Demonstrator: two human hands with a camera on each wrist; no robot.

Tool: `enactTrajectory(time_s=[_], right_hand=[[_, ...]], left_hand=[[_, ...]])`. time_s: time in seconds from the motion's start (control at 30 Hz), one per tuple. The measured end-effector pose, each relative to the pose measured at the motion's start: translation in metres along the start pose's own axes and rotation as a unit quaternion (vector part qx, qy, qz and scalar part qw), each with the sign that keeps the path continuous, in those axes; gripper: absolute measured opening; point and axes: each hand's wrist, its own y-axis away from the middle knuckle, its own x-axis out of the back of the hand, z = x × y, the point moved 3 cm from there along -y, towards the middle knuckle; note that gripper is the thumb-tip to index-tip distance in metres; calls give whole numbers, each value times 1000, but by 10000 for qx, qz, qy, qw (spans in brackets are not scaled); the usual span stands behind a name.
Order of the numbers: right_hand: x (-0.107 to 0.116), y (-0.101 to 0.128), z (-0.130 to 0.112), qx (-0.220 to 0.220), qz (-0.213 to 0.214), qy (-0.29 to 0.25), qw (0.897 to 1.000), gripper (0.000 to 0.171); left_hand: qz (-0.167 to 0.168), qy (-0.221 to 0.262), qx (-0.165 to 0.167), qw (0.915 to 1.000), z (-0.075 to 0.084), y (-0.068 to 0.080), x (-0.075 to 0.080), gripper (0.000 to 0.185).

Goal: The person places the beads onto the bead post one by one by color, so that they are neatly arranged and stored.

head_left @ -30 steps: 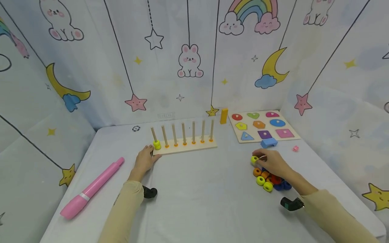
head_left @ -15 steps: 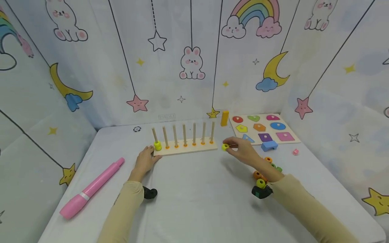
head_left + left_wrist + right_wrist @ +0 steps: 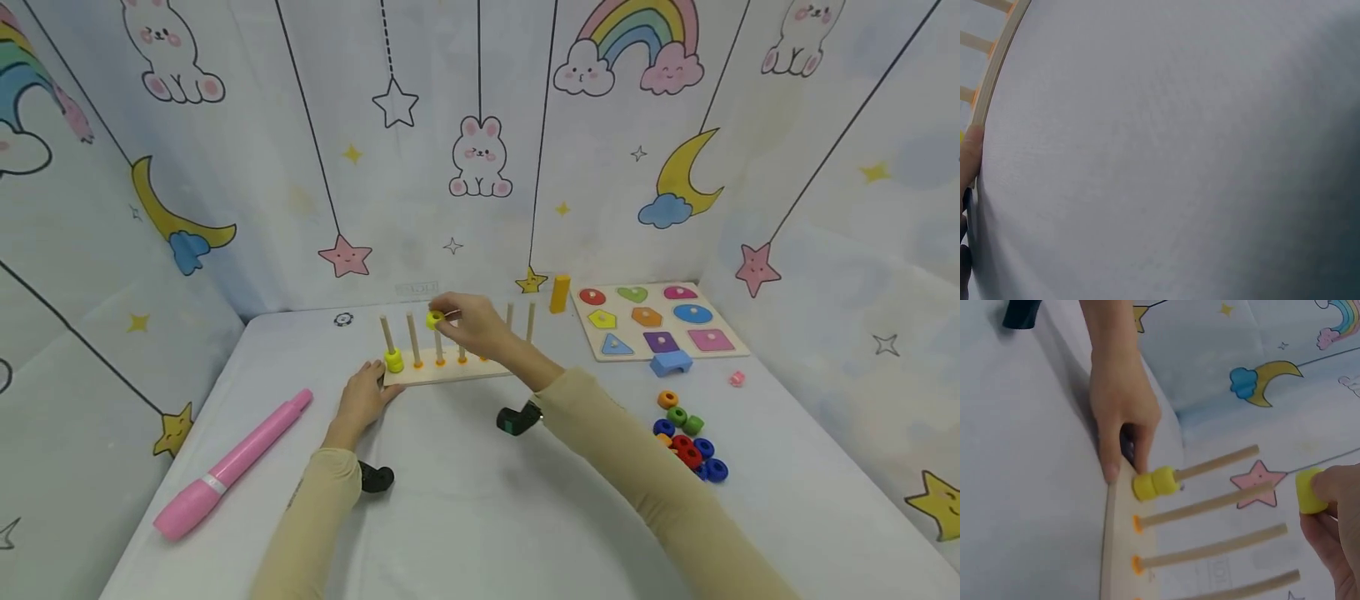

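In the head view my left hand [image 3: 363,398] grips the left end of a wooden peg board [image 3: 429,376], thumb along its front edge. The right wrist view shows the thumb and fingers on either side of that end. Two yellow beads [image 3: 1155,482] are stacked on the leftmost peg; the other pegs in sight bear none. My right hand [image 3: 476,325] pinches another yellow bead [image 3: 434,319] at peg-top height, over the board's left half. In the right wrist view this bead [image 3: 1310,490] is off the peg tips. The right hand and forearm hide part of the board's right side.
Right of centre lies a pile of loose red, blue, green and orange beads [image 3: 687,448], partly behind the right sleeve. Behind it are a blue block [image 3: 671,363], a shape puzzle [image 3: 637,347] and an upright yellow block [image 3: 559,294]. A pink tube-shaped object [image 3: 232,462] lies left.
My right hand has carried the yellow bead from the pile leftward and up to the peg tops. The left hand keeps its hold on the peg board's end.
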Motion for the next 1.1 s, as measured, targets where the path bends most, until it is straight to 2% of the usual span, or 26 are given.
enactTrajectory(time_s=[0.27, 0.6, 0.73, 0.87, 0.97, 1.1], right_hand=[[-42, -42, -5, -295, -12, 26, 9996, 26], [-64, -62, 0, -609, -336, 260, 9972, 27], [-64, -60, 0, -573, -512, 295, 9966, 29], [-59, -57, -1, -608, -605, 426, 9954, 34], [-52, -53, -3, -579, -380, 440, 9966, 34], [-42, -45, -5, -340, 33, 136, 9993, 28]], left_hand=[[43, 45, -12, 10000, -4, -2, 0, 67], [241, 163, -65, 9996, -3, -1, -5, 65], [483, 290, -233, 9981, -1, 0, -10, 67], [501, 329, -298, 9978, 1, 0, -11, 67], [308, 274, -169, 9990, 0, -2, -10, 67], [155, 68, 18, 9999, -6, -3, -8, 68]])
